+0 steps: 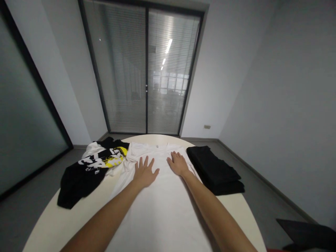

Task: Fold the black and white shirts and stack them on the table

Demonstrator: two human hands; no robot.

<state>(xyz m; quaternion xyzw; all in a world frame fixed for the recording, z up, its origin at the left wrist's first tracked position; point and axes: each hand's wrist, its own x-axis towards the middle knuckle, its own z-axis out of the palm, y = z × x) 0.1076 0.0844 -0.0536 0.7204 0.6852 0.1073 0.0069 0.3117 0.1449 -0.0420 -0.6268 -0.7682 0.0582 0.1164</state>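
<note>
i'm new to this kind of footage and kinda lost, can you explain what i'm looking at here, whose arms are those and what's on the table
There is no machine here: the arms belong to a person working bare-handed. The single picture comes from a camera worn on that person's head, looking forward and down, so the arms reach in from the bottom edge.

On the pale, rounded table a white shirt is spread out. The left hand lies on it with fingers spread; the right hand lies on it too, farther toward the right side. Neither grips anything. To the left is a loose heap of clothing with a black printed garment; to the right, a folded black stack.
</note>
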